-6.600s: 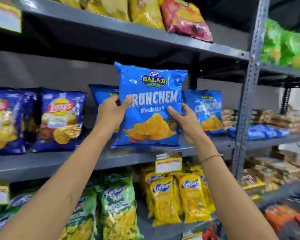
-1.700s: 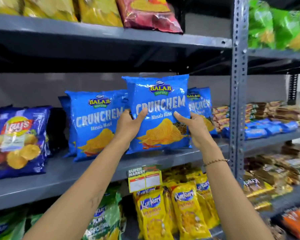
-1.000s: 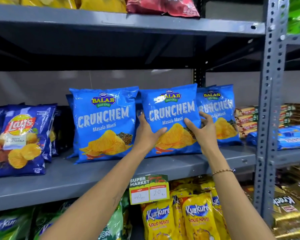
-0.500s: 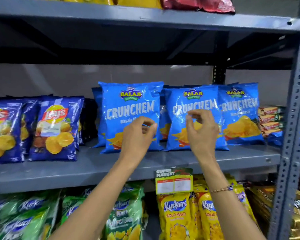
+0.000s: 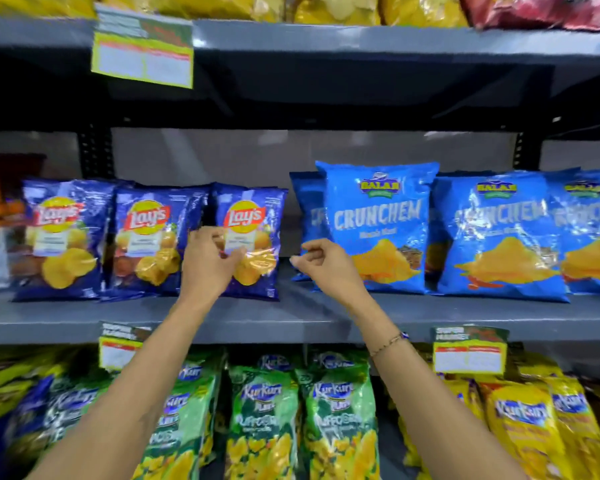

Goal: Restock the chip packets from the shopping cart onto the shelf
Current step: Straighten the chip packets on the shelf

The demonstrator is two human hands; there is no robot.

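Note:
Three light-blue Crunchem chip packets stand upright in a row on the grey middle shelf point(image 5: 291, 322): one at the centre right point(image 5: 378, 216), one further right point(image 5: 496, 237) and one cut off by the right edge point(image 5: 593, 233). More blue packets stand behind them. My left hand point(image 5: 207, 268) hovers empty with curved, parted fingers in front of a dark-blue Lay's packet point(image 5: 257, 216). My right hand point(image 5: 326, 265) holds nothing, with its fingers curled in, just left of the nearest Crunchem packet. The shopping cart is out of view.
Two more Lay's packets point(image 5: 63, 237) point(image 5: 146, 237) stand left of my left hand. Green point(image 5: 267, 417) and yellow point(image 5: 527, 431) Kurkure packets fill the shelf below. Price tags point(image 5: 468, 351) point(image 5: 142, 50) hang on the shelf edges. Yellow and red packets sit on the top shelf.
Both hands placed a Crunchem packet in the row, let go and drew back empty. My view and hands have shifted left, toward the Lay's packets.

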